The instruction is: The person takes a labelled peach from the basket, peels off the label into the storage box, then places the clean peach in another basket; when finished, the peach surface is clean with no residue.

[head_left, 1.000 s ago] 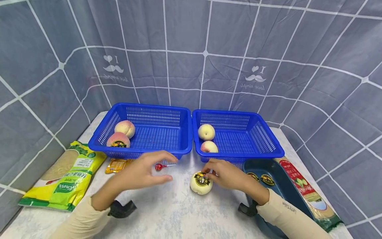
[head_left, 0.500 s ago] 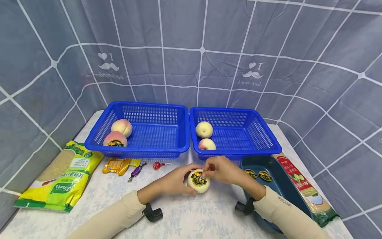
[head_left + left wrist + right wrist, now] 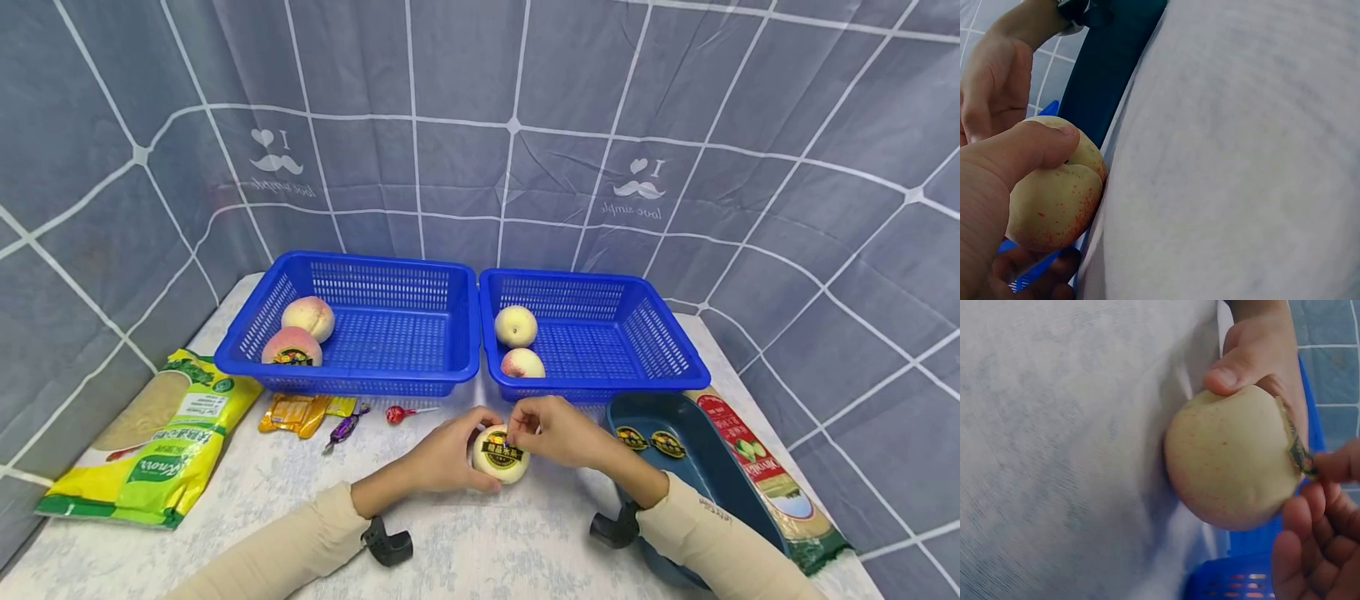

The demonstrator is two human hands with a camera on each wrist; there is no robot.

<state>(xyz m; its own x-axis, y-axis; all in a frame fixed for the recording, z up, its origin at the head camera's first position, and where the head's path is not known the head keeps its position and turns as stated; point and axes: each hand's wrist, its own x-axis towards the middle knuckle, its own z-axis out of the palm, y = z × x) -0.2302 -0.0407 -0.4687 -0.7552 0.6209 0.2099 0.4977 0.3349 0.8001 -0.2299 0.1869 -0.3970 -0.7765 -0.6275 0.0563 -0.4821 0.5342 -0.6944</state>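
Note:
A pale peach (image 3: pixel 489 475) rests on the table in front of the baskets, with a black-and-gold sticker (image 3: pixel 501 451) on its upper side. My left hand (image 3: pixel 448 457) grips it from the left; the left wrist view shows the thumb across the peach (image 3: pixel 1054 209) near its crease. From the right, my right hand (image 3: pixel 557 432) pinches the sticker's edge between thumb and finger. In the right wrist view that edge of the sticker (image 3: pixel 1298 449) stands off the skin of the peach (image 3: pixel 1229 462).
Two blue baskets (image 3: pixel 390 387) (image 3: pixel 600 392) stand behind, each holding two peaches. A teal tray (image 3: pixel 712 475) on the right has two stickers (image 3: pixel 632 438) (image 3: pixel 667 444). Wrapped candies (image 3: pixel 294 415), a lollipop (image 3: pixel 396 414), a yellow bag (image 3: pixel 150 450) and a red packet (image 3: pixel 753 450) lie around.
My left hand has moved right from above the candies and taken hold of the peach. The right hand stays at the sticker's edge. The candies are now uncovered.

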